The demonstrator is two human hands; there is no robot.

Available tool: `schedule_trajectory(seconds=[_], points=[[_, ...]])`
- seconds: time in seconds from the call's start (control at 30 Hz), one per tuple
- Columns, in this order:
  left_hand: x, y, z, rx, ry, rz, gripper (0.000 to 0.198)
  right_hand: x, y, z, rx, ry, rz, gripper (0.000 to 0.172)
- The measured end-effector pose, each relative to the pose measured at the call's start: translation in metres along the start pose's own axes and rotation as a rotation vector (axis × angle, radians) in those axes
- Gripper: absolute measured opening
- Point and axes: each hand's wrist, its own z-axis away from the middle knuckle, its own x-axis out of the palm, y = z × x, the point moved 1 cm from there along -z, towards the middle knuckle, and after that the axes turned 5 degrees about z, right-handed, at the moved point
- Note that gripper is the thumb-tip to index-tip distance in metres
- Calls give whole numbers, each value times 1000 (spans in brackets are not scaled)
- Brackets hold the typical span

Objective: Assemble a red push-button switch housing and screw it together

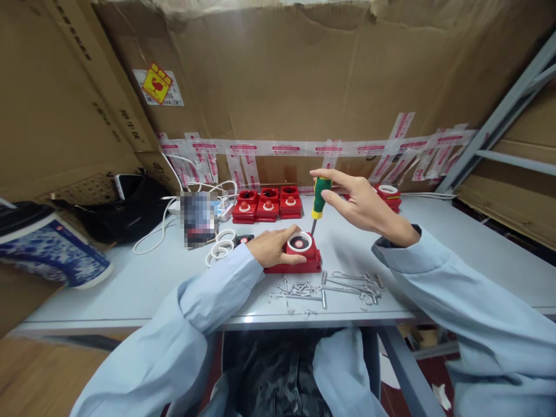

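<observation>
My left hand (pixel 273 248) grips a red box-shaped device (pixel 291 268) by its round top, the thumb and fingers spread about a white ring (pixel 298 242) with a black disc inside. In my right hand (pixel 356 200) is a screwdriver (pixel 322 197) with a green and yellow handle. Its shaft points down, and the tip meets the device's right corner beside the ring. Whether the tip sits on a screw is too small to tell. Small metal screws (pixel 299 287) and thin metal rods (pixel 347 284) lie in front of the device.
Three red devices (pixel 268 204) stand in a row behind, and another red unit (pixel 387 194) is at the right. White rings (pixel 222 249) lie on the left, near white cables (pixel 163 226) and a black bag (pixel 117 211). A blue-patterned cup (pixel 52 246) stands far left. Cardboard (pixel 278 75) walls the back.
</observation>
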Motion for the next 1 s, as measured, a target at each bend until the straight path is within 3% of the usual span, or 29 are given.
schedule_trajectory(seconds=[0.17,0.33,0.43,0.57,0.73,0.8,0.87,1.0], points=[[1,-2,-1,-18,-13,-4,57,5,1,-5,1,-53,-125,34],[1,-2,-2,-24,-5,-20,56,21,1,-5,71,169,162,27],[0,0,-1,-28,-11,-26,55,31,4,-4,78,212,250,27],[0,1,-1,-51,-13,-40,55,34,6,-3,5,112,68,31],[0,0,-1,-32,-11,-16,55,9,-4,-6,9,-157,50,32],[0,0,-2,-29,-18,-5,54,-1,-10,-9,14,-245,117,33],[0,0,-2,-30,-24,-2,54,-6,-14,-13,30,-248,279,30],[-1,1,-1,-33,-21,-3,54,0,-17,-21,207,-86,765,45]])
